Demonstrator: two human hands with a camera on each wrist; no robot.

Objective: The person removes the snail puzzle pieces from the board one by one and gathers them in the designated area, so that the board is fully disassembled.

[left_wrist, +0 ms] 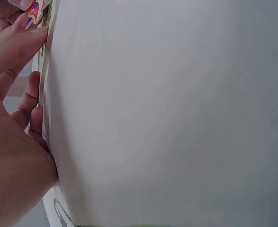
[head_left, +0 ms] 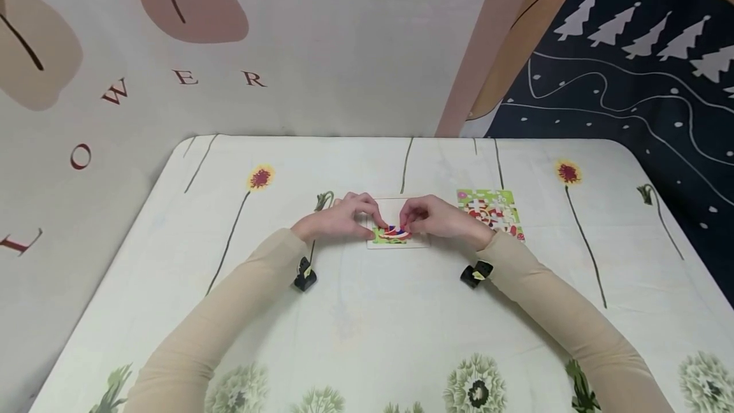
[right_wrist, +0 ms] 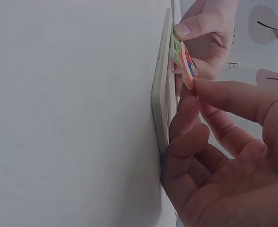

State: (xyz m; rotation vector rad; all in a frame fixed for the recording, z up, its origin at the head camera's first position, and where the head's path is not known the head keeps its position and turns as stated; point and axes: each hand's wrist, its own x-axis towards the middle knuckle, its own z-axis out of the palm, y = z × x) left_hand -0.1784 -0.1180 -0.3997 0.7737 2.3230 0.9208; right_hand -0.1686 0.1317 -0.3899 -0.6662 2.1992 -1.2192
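Red, blue, white and green jigsaw pieces lie joined over the near part of a pale puzzle board, mid-table. My left hand holds them at the left with thumb and index finger. From the right, my right hand pinches their striped end between thumb and index finger. In the right wrist view the pieces are tilted up off the board. The left wrist view catches only a striped corner of the pieces. Fingertips hide some of the edges.
Right of the board, partly behind my right wrist, lies a second jigsaw in green, red and white. A white flower-print cloth covers the table. Printed fabric hangs behind, with a dark tree-print cloth at right.
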